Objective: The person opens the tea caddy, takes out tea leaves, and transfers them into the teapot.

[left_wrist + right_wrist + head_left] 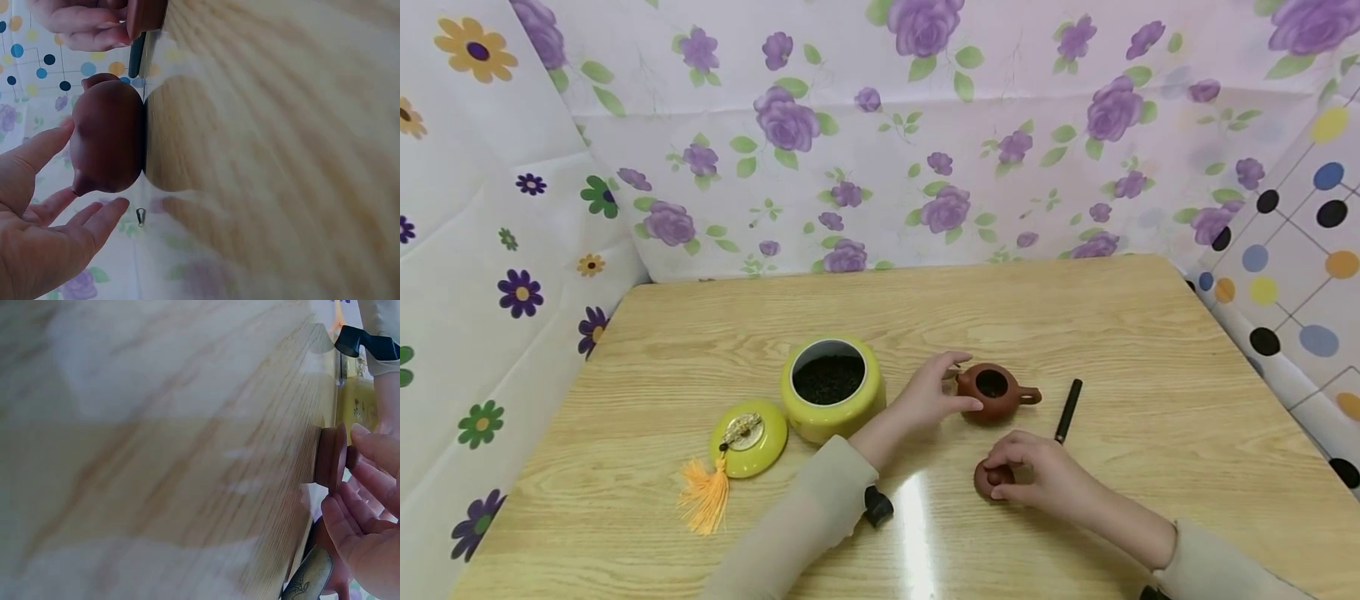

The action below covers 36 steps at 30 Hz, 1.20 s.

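Observation:
A reddish-brown clay teapot (1000,408) stands upright and lidless on the table, with dark contents showing in its mouth. My left hand (931,392) spreads loosely about its spout side. In the left wrist view the thumb (47,147) touches or nearly touches the pot's body, while the other fingers stay near the spout, apart from the body. Closer to me, the small clay teapot lid (982,481) rests on the table. My right hand (1037,471) pinches its round knob (353,457) between thumb and fingers.
Left of the pot stands a yellow jar (842,417) holding dark loose tea. Beside it lies its yellow lid (760,458) with an orange tassel (706,496). A slim dark-handled tool (1069,408) lies right of the pot, partly hidden by my right hand. Patterned cloths (880,192) border the table.

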Available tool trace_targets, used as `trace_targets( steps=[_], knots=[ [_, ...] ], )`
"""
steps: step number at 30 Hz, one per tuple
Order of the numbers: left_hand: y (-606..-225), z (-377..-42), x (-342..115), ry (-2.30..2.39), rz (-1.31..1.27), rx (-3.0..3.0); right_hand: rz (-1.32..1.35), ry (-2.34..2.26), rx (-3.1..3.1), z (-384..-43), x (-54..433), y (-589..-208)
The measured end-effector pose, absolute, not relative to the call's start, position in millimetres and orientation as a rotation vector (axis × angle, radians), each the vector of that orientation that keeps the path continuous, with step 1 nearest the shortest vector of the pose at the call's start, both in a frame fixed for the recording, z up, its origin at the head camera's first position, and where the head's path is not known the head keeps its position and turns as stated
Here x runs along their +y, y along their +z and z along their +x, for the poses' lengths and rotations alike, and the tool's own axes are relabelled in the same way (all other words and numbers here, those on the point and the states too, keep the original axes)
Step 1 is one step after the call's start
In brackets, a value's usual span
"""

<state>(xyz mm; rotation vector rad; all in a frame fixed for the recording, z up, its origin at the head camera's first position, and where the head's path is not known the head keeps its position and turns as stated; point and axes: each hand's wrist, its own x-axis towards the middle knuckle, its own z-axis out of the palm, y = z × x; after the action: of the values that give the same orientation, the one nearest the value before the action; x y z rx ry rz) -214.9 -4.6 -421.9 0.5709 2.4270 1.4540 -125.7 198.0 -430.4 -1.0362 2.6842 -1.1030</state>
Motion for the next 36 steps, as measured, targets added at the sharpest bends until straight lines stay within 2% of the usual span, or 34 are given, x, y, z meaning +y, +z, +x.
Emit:
trace_targets(
  steps=[5, 23, 36],
  knots=[
    [-426, -219, -2, 1.575, 0.483, 2.292, -1.04, -1.087, 2.683, -127, 200, -432],
    [-424, -217, -2, 1.608, 0.485, 2.249, -1.269, -1.149, 2.682, -126, 200, -441],
    [-428, -218, -2, 1.635, 0.516, 2.238, -1.103, -1.04, 2.972, -128, 201, -406]
  ],
)
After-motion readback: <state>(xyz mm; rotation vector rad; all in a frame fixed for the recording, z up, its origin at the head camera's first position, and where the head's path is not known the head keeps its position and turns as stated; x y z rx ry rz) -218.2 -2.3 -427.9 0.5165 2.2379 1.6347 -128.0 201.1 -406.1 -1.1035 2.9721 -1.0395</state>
